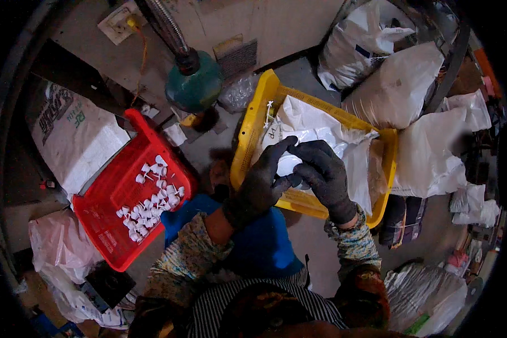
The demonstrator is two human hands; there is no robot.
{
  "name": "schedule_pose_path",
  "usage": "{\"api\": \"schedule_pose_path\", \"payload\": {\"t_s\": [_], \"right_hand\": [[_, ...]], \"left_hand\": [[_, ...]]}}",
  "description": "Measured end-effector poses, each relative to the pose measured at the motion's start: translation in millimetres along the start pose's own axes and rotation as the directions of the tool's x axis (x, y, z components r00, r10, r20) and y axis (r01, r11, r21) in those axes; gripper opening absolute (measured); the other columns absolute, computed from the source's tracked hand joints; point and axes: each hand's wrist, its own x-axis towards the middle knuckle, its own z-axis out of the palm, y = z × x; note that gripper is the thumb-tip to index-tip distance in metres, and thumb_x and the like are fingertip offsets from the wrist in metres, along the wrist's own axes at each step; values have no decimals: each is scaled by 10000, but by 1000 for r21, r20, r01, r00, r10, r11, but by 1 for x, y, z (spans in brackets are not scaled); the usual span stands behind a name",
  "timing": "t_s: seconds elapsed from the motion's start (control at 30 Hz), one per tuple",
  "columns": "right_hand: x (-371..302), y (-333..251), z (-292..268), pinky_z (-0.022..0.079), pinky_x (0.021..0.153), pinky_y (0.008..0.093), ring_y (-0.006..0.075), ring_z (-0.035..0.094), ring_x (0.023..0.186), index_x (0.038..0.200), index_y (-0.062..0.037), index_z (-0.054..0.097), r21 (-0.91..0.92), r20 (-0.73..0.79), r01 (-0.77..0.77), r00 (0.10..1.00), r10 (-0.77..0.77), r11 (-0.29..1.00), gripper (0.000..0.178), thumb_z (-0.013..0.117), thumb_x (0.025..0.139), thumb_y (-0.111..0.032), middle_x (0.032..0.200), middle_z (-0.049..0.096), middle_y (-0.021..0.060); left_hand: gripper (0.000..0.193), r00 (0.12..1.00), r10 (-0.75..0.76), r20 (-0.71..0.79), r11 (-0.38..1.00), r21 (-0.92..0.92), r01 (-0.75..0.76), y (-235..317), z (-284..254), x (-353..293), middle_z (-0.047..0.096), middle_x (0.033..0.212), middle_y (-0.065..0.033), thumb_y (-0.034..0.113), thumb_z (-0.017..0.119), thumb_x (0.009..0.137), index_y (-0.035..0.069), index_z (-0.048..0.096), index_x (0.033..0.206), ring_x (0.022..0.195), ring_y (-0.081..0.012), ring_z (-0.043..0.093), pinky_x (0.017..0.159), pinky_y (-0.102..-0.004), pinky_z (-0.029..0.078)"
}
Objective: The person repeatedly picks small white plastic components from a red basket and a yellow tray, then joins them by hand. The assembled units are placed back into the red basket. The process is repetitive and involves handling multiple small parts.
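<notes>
Dark gloves cover both of my hands, which meet over the near side of a yellow basket (243, 147). A white, rounded plastic piece (288, 164) shows between them; its exact kind is hard to make out. My left hand (263, 179) curls round its left side with thumb and fingers. On the other side, my right hand (324, 175) has bent fingers closed in on the same piece, partly hiding it. Beneath the hands, an opened white sack (304, 114) lies in the yellow basket, with more smooth white pieces (321, 135) showing in its mouth.
To the left, a red basket (98, 217) holds several small white stemmed plastic parts (146, 214). A green rounded machine part (194, 84) with a metal hose stands beyond. Full white sacks (397, 87) crowd the right. Blue cloth (259, 242) lies below my hands.
</notes>
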Motion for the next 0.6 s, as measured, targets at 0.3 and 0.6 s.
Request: {"api": "schedule_pose_path", "payload": {"t_s": [0.3, 0.6], "right_hand": [[-21, 7, 12, 525, 833, 372, 298, 639, 1002, 1197, -75, 627, -77, -61, 60, 996, -65, 995, 383, 669, 816, -65, 1121, 611, 154], [-12, 9, 1, 499, 868, 346, 228, 631, 989, 1309, -49, 547, 343, 189, -287, 954, 234, 894, 442, 639, 882, -120, 1184, 596, 150]], "left_hand": [[622, 996, 88, -25, 980, 180, -82, 4, 7, -1, 514, 1297, -239, 79, 680, 838, -4, 395, 1384, 1194, -382, 528, 987, -413, 460], [738, 996, -75, 38, 989, 128, 69, 23, 0, 3, 449, 1385, -269, 77, 658, 849, -21, 265, 1466, 1291, -395, 463, 1054, -421, 406]]}}
